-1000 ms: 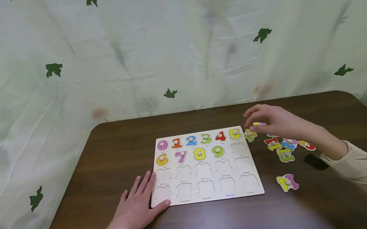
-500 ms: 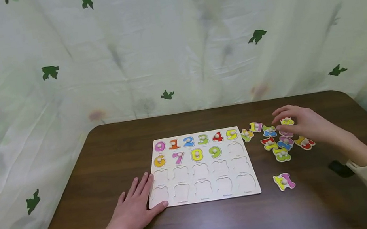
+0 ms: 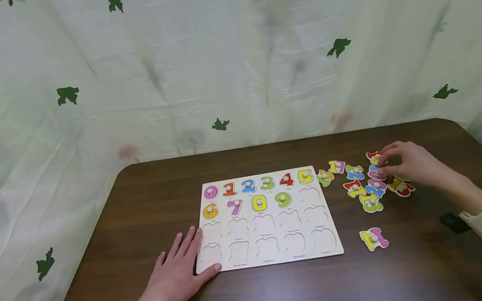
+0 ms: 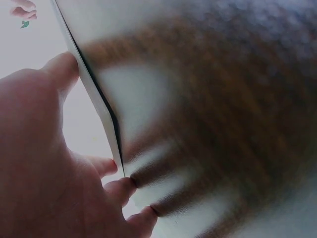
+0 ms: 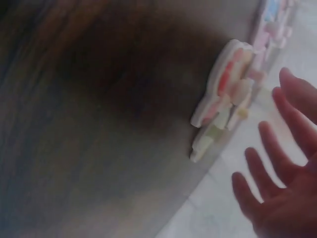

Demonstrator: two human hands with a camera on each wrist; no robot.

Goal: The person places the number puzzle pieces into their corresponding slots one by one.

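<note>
A white number puzzle board (image 3: 276, 219) lies on the table, with knobbed pieces 0 to 9 set in its upper two rows. My left hand (image 3: 169, 280) rests flat at the board's lower left corner, fingers spread and thumb along the front edge. In the left wrist view, the fingertips meet the board's edge (image 4: 101, 106). My right hand (image 3: 413, 164) hovers over the loose number pieces, its fingertips by a blue and pink piece (image 3: 374, 173). Its fingers are spread and loosely bent in the right wrist view, with nothing between them, beside a red and yellow piece (image 5: 228, 82).
Several loose number pieces lie clustered right of the board, among them a green and yellow one (image 3: 371, 203). A yellow and purple piece (image 3: 374, 239) lies apart, nearer the front. The brown table (image 3: 264, 299) ends at a pale leaf-patterned curtain (image 3: 235, 56).
My right hand has moved rightward from beside the board's upper right corner to the right part of the loose pieces, uncovering several of them. The left hand stays on the board.
</note>
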